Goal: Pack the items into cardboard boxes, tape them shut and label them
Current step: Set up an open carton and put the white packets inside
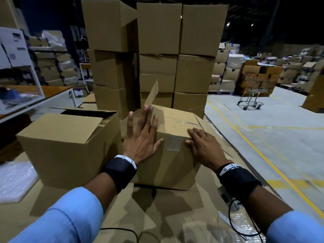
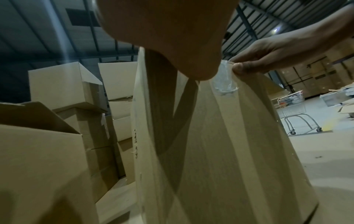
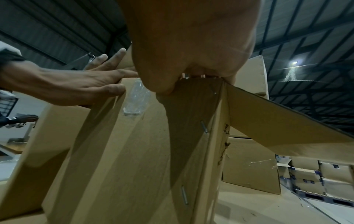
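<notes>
A brown cardboard box (image 1: 168,165) stands on the cardboard-covered surface in front of me. My left hand (image 1: 141,132) lies flat on its top with the fingers spread. My right hand (image 1: 201,144) grips the top front edge, fingers over the top and thumb on the front face. Between the two thumbs a strip of clear tape (image 1: 172,143) runs down over that edge; it also shows as tape (image 2: 224,80) and tape (image 3: 138,97) in the wrist views. One flap (image 1: 152,95) stands up at the back left, and another flap (image 3: 287,121) hangs out to the right.
An open box (image 1: 61,146) sits close on the left. A tall stack of boxes (image 1: 157,50) rises right behind. Bubble wrap (image 1: 15,179) lies at the left edge and a black cable (image 1: 233,216) near my right arm. A trolley (image 1: 252,95) stands on the floor at the right.
</notes>
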Available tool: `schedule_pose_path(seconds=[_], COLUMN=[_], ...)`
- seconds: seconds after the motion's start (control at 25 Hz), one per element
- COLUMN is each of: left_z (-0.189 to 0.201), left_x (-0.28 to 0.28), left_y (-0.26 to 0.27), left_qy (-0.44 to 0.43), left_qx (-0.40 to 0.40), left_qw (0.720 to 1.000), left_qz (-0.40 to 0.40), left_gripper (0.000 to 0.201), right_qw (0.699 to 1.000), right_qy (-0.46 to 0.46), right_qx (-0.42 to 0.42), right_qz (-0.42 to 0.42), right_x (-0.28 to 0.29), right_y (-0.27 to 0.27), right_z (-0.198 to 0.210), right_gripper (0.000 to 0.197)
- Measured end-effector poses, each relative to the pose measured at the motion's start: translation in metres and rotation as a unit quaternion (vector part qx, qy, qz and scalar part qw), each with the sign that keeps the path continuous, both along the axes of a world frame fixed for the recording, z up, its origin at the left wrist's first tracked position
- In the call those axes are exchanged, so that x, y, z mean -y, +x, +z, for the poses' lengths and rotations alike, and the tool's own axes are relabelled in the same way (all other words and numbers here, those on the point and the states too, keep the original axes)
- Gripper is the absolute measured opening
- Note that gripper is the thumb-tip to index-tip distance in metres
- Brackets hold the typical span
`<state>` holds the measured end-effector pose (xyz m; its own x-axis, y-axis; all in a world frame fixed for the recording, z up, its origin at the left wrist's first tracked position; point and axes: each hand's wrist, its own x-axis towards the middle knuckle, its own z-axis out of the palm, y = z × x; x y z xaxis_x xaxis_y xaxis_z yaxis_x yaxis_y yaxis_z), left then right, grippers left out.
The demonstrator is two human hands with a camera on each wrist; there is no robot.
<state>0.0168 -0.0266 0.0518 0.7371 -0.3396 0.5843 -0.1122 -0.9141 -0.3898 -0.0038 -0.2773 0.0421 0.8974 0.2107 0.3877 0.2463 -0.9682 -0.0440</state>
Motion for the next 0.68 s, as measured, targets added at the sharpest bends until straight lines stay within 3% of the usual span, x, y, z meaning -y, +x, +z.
schedule_pose_path(seconds=[0.36,0.68], left_z=[0.012,0.013], left_x=[0.012,0.015], left_y=[-0.002,0.001], left_qy=[0.002,-0.055], left_qx=[-0.023,-0.092], left_qw=[0.999,0.994], left_qz=[0.034,0.007], left_gripper=[0.093,0.080], right_qw=[0.999,0.997], right_qy=[0.017,0.024], right_qx=[0.051,0.070], right_qz=[0.003,-0.006], right_x=[0.005,0.009], right_y=[-0.005,-0.004], right_z=[-0.001,-0.008], right_gripper=[0.044,0.047])
